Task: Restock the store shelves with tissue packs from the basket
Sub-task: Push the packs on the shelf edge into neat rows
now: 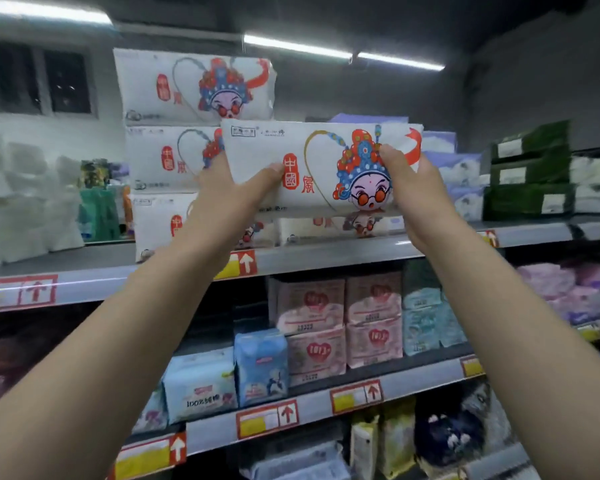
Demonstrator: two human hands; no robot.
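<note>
Here, a soft, pillow-shaped tissue pack [321,164] wrapped in glossy white plastic film is held lengthwise at the top shelf [343,252], gripped at both ends. It is printed with a red seal, a gold heart outline and a cartoon face in a blue and red opera headdress. The left hand [229,192] is closed on the pack's left end, its thumb laid across the front; the right hand [413,199] is clasped round the right end, fingers curled onto the front. A matching pack [326,227] lies flat on the shelf directly beneath; whether the two touch cannot be told.

Just to the left, a stack of three identical packs [174,157] is piled on the same grey metal shelf. Further left, puffy white bundles [25,199] in clear wrap are seen, blurred. To the right, flat dark green packs [530,199] are stacked. Red price labels with white arrows [245,263] are fixed along the shelf edge.

On the shelf below, squarish pink packs [340,320] with red hearts are stacked two high, and pale blue cushioned packs [201,386] stand beside them
</note>
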